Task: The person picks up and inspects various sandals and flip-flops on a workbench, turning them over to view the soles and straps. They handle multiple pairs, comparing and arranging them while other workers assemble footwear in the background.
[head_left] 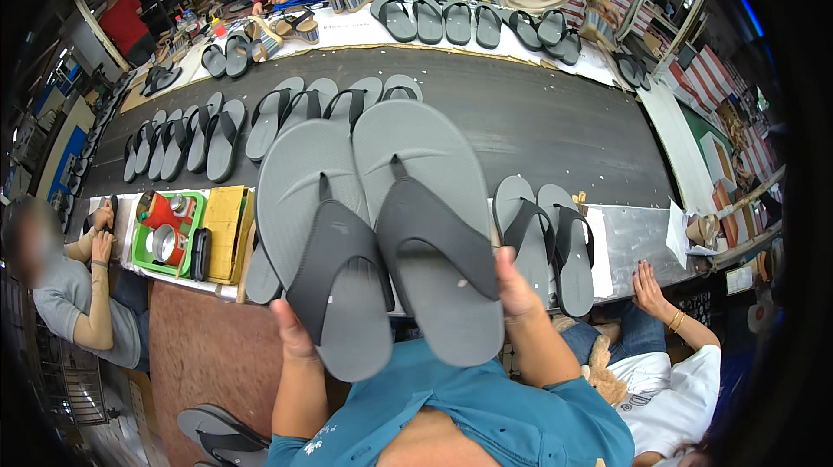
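Two grey flip-flops with black thong straps are held up side by side before me, toes pointing away and footbeds facing up. My left hand point(293, 332) grips the outer edge of the left flip-flop point(305, 154), near its heel. On the other side, my right hand point(515, 286) has hold of the right flip-flop point(421, 141) by its outer edge. Only the thumb side of each hand shows; the other fingers are hidden beneath the soles. The two flip-flops touch along their inner sides, the right one slightly overlapping the left.
Beyond lies a dark conveyor belt point(555, 120) carrying rows of flip-flops point(226, 141). Another pair point(568, 246) stands on the near ledge at right. A green tray point(198, 215) with cans sits at left. Co-workers sit on both sides and across; one's hand point(649, 289) rests on the metal ledge.
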The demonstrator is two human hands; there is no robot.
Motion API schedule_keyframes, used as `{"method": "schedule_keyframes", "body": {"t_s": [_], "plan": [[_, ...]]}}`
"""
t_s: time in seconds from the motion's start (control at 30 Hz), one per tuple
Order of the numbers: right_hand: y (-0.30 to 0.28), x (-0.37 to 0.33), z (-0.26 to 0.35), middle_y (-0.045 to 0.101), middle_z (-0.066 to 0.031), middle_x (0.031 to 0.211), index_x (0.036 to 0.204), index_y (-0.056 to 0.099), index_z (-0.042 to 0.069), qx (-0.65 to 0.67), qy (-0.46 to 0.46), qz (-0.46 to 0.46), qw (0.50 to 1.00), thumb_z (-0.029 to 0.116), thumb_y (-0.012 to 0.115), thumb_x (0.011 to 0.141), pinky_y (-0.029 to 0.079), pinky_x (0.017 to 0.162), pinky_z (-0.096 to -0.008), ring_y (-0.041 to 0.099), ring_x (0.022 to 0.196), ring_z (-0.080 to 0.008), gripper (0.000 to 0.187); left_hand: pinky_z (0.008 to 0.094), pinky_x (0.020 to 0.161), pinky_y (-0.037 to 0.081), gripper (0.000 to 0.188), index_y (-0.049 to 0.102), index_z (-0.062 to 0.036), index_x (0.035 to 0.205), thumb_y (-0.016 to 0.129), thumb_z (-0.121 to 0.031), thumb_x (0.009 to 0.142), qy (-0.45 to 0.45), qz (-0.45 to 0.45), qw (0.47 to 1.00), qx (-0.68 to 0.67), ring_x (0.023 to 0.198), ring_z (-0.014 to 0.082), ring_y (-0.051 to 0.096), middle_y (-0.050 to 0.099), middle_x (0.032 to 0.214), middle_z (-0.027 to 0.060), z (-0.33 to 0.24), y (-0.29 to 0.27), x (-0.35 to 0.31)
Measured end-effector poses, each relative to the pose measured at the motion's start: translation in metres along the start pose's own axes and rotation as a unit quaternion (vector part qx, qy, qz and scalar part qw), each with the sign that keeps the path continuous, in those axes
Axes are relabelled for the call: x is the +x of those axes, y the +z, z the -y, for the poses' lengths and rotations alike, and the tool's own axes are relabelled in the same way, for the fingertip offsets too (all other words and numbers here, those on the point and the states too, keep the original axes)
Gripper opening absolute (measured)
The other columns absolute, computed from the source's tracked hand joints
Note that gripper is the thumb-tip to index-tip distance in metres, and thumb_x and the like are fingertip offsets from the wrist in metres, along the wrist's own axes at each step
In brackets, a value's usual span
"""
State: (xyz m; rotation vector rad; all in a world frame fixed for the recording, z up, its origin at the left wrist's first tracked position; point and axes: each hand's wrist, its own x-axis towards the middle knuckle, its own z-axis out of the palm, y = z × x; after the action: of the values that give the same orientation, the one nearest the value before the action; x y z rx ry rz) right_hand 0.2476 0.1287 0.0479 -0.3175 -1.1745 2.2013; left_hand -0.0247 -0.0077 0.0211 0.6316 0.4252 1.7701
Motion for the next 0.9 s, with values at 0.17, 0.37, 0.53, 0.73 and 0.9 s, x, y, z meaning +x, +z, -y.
{"method": "schedule_keyframes", "body": {"t_s": [0.17, 0.37, 0.53, 0.73, 0.9], "plan": [[0.007, 0.012, 0.012, 0.039, -0.0138, 0.151, 0.149, 0.031, -0.002, -0.185, -0.025, 0.045, 0.981, 0.056, 0.042, 0.099, 0.026, 0.115, -0.0369, 0.035, 0.14, -0.024, 0.077, 0.0413, 0.103, 0.046, 0.094, 0.037, 0.0009, 0.144, 0.057, -0.069, 0.084, -0.036, -0.055, 0.974, 0.218, 0.121, 0.0292, 0.055, 0.051, 0.138, 0.0176, -0.001, -0.006, -0.005], [-0.002, 0.012, 0.038, 0.047, -0.02, 0.143, 0.143, 0.046, 0.001, -0.462, -0.118, 0.038, 0.878, 0.028, 0.076, 0.081, 0.032, 0.111, -0.0401, 0.045, 0.133, -0.0333, 0.073, 0.038, 0.112, 0.029, 0.104, 0.037, 0.0007, 0.148, 0.086, -0.032, 0.062, 0.075, 0.039, 0.888, 0.453, 0.133, 0.0298, 0.042, 0.038, 0.145, 0.0197, -0.022, 0.002, 0.016], [-0.002, 0.018, 0.039, 0.048, -0.0213, 0.141, 0.14, 0.05, 0.002, -0.535, -0.156, 0.021, 0.83, 0.02, 0.089, 0.059, 0.037, 0.109, -0.0416, 0.049, 0.13, -0.0351, 0.091, 0.0408, 0.108, 0.036, 0.111, 0.035, -0.002, 0.149, 0.089, -0.016, 0.053, 0.149, 0.105, 0.745, 0.641, 0.128, 0.0355, 0.048, 0.044, 0.141, 0.0233, -0.029, 0.014, 0.031], [0.003, 0.018, 0.036, 0.047, -0.0219, 0.142, 0.139, 0.051, 0.003, -0.547, -0.199, 0.004, 0.813, 0.016, 0.088, 0.058, 0.038, 0.108, -0.0428, 0.048, 0.131, -0.0359, 0.09, 0.0425, 0.104, 0.042, 0.109, 0.037, -0.0035, 0.148, 0.089, -0.012, 0.053, 0.201, 0.098, 0.718, 0.659, 0.128, 0.0374, 0.049, 0.043, 0.142, 0.025, -0.023, 0.014, 0.032], [0.003, 0.023, 0.017, 0.046, -0.0224, 0.143, 0.137, 0.052, 0.003, -0.562, -0.292, -0.074, 0.77, 0.017, 0.089, 0.061, 0.04, 0.106, -0.043, 0.049, 0.129, -0.0357, 0.085, 0.0395, 0.098, 0.046, 0.091, 0.044, -0.0037, 0.14, 0.09, -0.017, 0.062, 0.272, -0.038, 0.704, 0.655, 0.119, 0.0304, 0.054, 0.053, 0.13, 0.0193, 0.006, 0.002, 0.019]]}}
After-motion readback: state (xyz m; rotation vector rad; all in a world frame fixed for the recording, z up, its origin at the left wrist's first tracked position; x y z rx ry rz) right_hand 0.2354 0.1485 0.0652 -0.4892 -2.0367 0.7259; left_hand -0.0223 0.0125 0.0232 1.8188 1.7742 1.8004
